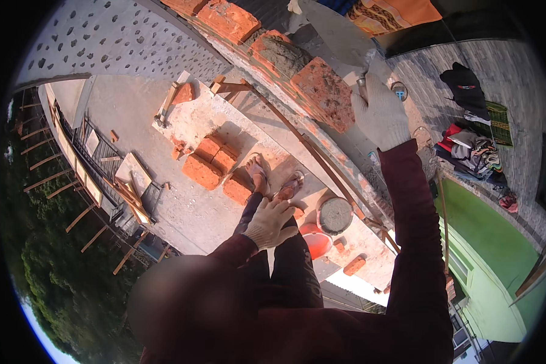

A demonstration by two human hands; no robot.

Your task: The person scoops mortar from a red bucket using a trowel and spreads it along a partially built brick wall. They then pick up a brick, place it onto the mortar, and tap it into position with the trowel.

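Note:
My right hand (381,115), in a pale work glove, is closed around the handle of a trowel. The trowel's broad grey blade (340,35) reaches up and left over the far side of the wall. Right beside this hand, an orange brick (324,94) lies on top of the brick wall, its face specked with mortar. Wet grey mortar (282,56) covers the wall top just beyond that brick. My left hand (268,223), also gloved, hangs low in front of my legs with its fingers apart and nothing in it.
Several loose bricks (203,171) lie on the plank platform (191,118) by my feet. A bucket of mortar (335,216) and a red bucket (316,241) stand to their right. A wooden rail (285,124) runs along the wall. Clothes (470,151) lie at the right.

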